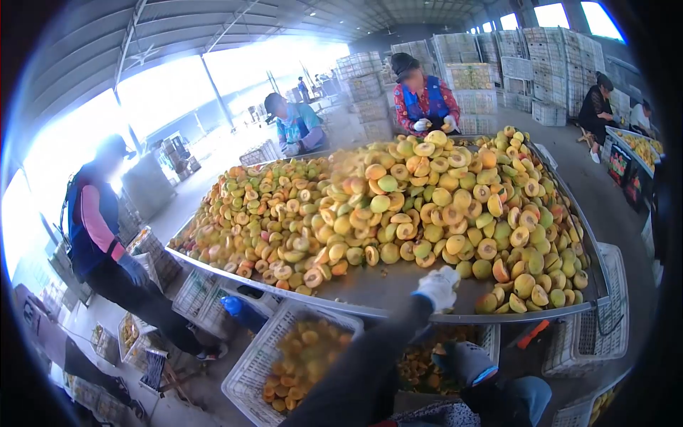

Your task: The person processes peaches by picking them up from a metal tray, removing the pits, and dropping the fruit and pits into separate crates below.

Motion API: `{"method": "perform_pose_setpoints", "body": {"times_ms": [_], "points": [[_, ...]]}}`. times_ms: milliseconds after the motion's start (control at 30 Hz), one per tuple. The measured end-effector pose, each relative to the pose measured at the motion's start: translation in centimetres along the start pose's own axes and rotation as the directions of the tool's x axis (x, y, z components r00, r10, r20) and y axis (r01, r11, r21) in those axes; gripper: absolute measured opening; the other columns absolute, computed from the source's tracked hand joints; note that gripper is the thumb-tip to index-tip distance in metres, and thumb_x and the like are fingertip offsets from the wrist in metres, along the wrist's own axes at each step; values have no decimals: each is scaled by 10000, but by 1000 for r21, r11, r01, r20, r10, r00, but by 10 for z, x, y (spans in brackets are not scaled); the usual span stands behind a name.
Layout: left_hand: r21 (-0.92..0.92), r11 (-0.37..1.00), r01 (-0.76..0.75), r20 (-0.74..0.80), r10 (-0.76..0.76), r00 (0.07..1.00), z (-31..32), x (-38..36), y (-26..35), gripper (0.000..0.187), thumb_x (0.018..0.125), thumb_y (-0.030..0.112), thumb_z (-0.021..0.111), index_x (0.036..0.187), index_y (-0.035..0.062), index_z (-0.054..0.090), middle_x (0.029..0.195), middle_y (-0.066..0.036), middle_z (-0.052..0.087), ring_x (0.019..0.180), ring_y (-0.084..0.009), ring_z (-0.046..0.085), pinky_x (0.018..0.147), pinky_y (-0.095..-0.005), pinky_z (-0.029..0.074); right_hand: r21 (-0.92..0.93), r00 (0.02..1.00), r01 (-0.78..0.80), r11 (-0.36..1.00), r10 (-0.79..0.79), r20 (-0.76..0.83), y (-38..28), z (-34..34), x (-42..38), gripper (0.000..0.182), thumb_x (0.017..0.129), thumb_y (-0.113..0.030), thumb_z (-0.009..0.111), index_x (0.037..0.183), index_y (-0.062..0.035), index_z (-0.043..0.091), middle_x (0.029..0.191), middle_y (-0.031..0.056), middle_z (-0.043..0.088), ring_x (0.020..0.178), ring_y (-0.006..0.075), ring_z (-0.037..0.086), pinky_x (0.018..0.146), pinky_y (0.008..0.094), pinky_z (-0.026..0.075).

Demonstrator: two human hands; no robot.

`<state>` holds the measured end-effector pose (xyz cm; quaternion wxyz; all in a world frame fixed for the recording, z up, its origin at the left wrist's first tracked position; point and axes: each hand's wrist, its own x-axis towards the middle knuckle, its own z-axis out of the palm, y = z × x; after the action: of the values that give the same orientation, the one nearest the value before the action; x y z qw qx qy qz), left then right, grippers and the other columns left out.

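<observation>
A big heap of peach halves (398,206), some showing pits or hollow centres, lies on a metal-topped table (370,285). My left hand (437,287), in a white glove, reaches over the near edge at the front of the heap. Its fingers look curled in, and whatever may be inside them is hidden. Lower down, my right hand (466,363) wears a grey glove with a blue cuff and hangs over a crate (491,341) of cut fruit below the table edge. Shadow hides its fingertips.
Left of my arm stands a white crate (245,384) holding peach halves. An orange-handled tool (532,334) is beyond my right hand, near another crate (615,313). Two people (427,99) (292,124) work across the table; another person (99,213) stands left. Stacked crates (548,64) rise behind.
</observation>
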<state>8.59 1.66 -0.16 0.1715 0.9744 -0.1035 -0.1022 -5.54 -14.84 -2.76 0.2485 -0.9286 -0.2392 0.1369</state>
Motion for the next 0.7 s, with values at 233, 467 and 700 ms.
{"method": "perform_pose_setpoints", "body": {"times_ms": [233,467,700], "points": [[-760,561,-330,-353,71,933,1,-26,-76,250,958,194,600,1154,40,616,1063,-102,639,940,-244,646,776,-381,551,-44,893,140,989,-145,-427,5,7,12,284,948,-341,639,1006,-63,637,804,171,633,689,366,634,650,475,496],[-942,-230,-244,-204,-187,961,-11,-85,-4,489,1037,370,454,1327,-19,511,1135,-171,640,857,-211,651,706,-320,535,305,756,243,921,17,-655,-28,-14,38,333,938,-358,654,971,-30,603,674,226,631,639,459,616,523,523,460],[-947,-133,-292,-277,-122,953,7,-79,-1,576,1062,459,365,1333,-30,503,1133,-181,649,915,-223,657,826,-337,546,273,796,134,953,61,-602,-27,-7,41,333,952,-367,628,1003,-39,599,703,217,632,656,442,633,550,523,476]]}}
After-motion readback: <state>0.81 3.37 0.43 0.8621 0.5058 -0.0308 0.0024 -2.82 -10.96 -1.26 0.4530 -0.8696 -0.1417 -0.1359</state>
